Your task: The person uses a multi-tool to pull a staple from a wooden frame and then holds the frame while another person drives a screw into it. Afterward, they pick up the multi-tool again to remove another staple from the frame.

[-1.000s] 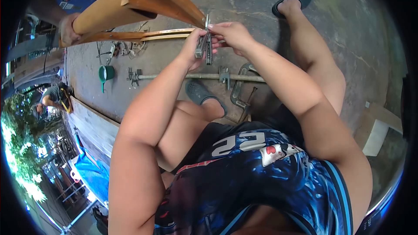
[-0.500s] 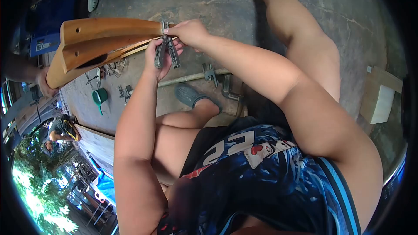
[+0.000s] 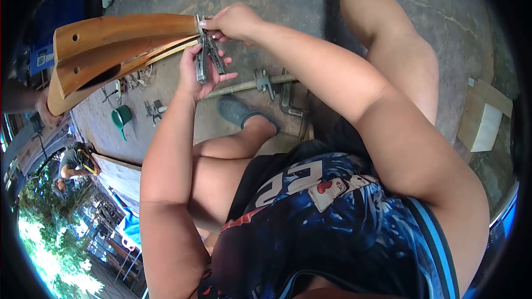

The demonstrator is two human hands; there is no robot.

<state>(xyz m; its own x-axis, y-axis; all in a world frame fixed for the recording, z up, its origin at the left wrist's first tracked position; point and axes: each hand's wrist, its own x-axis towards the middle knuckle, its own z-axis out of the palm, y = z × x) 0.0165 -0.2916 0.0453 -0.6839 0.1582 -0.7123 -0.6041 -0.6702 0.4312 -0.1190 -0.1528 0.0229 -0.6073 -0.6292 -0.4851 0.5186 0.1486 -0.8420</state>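
A metal multi-tool (image 3: pixel 203 60) with plier jaws and two splayed handles is at the narrow end of a long, varnished wooden piece (image 3: pixel 127 30). My left hand (image 3: pixel 191 69) holds the handles from below, its thumb along one handle and some fingers spread out. At the jaws, my right hand (image 3: pixel 235 22) is closed in a pinch, its thumb pressed at the tool's head beside the wood's tip. Its other fingertips are partly hidden. The wooden piece has two round holes in its wide end. Another person's hand (image 3: pixel 49 109) grips that piece from the left.
A bar clamp (image 3: pixel 238 87) and a C-clamp (image 3: pixel 290 102) lie on the concrete floor by my foot. A green dipper (image 3: pixel 121 116) sits on the floor at left. A cardboard box (image 3: pixel 485 116) stands at right. Another person (image 3: pixel 75 163) bends over farther away.
Both my hands, the multi-tool and the wooden piece have shifted slightly left and up in view. Fingers of my left hand have spread farther from the handles.
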